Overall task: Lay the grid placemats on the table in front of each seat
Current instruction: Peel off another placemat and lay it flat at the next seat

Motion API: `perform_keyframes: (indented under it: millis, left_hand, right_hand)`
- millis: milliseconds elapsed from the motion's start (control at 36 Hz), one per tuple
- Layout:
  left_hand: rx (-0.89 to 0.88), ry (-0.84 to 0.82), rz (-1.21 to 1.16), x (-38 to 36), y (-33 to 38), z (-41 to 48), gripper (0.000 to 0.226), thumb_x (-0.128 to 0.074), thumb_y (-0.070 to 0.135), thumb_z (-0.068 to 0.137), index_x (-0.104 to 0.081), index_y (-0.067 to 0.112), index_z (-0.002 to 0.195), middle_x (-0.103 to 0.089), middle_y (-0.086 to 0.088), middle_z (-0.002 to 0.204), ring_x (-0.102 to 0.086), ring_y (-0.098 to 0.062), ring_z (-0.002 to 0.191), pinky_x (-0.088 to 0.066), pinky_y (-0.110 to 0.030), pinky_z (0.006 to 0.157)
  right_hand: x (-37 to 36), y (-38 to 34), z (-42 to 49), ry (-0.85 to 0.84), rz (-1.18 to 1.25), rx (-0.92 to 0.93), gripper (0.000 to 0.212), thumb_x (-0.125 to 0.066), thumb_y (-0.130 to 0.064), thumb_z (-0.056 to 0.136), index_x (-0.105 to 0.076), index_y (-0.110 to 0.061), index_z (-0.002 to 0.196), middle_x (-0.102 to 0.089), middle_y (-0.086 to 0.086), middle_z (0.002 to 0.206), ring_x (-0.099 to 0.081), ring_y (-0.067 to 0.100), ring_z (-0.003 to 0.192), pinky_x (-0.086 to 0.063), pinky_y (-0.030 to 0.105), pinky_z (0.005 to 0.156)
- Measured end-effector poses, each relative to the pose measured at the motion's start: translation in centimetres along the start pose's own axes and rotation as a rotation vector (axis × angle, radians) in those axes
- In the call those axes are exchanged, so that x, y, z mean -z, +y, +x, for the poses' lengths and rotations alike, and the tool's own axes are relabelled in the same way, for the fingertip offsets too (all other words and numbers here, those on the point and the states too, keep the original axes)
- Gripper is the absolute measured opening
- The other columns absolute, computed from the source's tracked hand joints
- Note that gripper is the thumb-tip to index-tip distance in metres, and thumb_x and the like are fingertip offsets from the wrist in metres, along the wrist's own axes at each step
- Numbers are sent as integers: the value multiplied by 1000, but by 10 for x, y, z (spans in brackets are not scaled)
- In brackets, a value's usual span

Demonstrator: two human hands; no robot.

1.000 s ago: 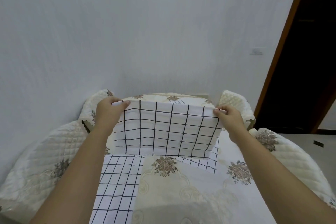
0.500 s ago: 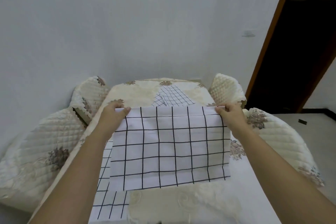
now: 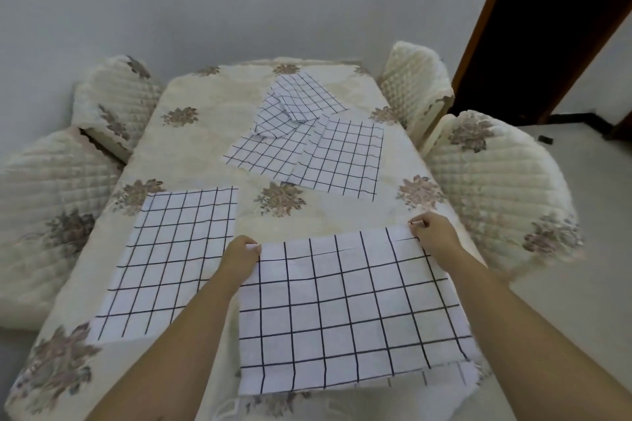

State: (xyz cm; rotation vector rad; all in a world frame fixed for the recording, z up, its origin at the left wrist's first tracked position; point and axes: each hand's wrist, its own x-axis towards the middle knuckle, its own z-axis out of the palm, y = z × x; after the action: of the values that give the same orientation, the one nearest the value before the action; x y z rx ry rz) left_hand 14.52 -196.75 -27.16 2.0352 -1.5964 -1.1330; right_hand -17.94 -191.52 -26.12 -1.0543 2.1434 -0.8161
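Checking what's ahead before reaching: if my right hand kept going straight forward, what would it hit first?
Probably bare tablecloth, then the near edge of the flat placemat beyond your right hand; depth is uncertain.

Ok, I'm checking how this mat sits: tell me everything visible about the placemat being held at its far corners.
The held placemat is a white cloth rectangle with a thin black grid. It lies nearly flat on the near right part of the floral tablecloth, its near edge hanging past the table edge. The left hand and right hand pinch its far corners. It sits beside, apparently apart from, the left placemat.
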Motion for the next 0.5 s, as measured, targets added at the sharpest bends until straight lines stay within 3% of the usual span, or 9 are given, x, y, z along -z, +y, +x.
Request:
perform_keyframes:
  millis: [83, 167, 306, 389, 500]
  left_hand:
    - [45, -8, -4, -14, -8, 5, 26, -47, 13, 96, -53, -2, 117, -52, -19, 127, -50, -29, 103, -36, -28, 78]
    - [59, -5, -5, -24, -10, 12, 26, -46, 10, 96, -53, -4, 117, -52, -19, 126, -50, -31, 112, -38, -29, 82]
    - [57, -7, -23, -37, -8, 25, 22, -41, 0, 93, -55, 1, 110, -53, -13, 104, -48, -21, 85, -37, -25, 64]
    - [70, 19, -54, -41, -8, 34, 23, -38, -5, 91, -51, 11, 99, -50, -10, 97, -44, -14, 63, -35, -23, 49]
    - [58, 42, -32, -47, -9, 45, 26, -37, -6, 89, -52, 12, 101, -54, -17, 95, -43, -15, 59, -34, -24, 48]
  right_hand:
    - [-12, 14, 5, -12, -18, -37, 20, -47, -10, 95, -63, -2, 104, -46, -4, 67, -38, 9, 58, -29, 22, 50]
    - [-22, 22, 8, -22, -40, -56, 21, -45, -10, 95, -63, -3, 104, -47, -3, 69, -40, 10, 59, -30, 23, 49]
    - [-32, 31, 18, -31, -54, -78, 22, -44, -8, 95, -62, -2, 106, -54, 9, 89, -47, 21, 73, -33, 25, 52]
    - [-37, 35, 24, -27, -50, -99, 24, -42, -7, 95, -62, -2, 106, -55, 12, 97, -48, 24, 80, -37, 30, 67]
    - [-39, 39, 34, -26, -41, -122, 22, -43, -6, 93, -61, -3, 106, -56, 11, 99, -48, 24, 84, -37, 30, 71]
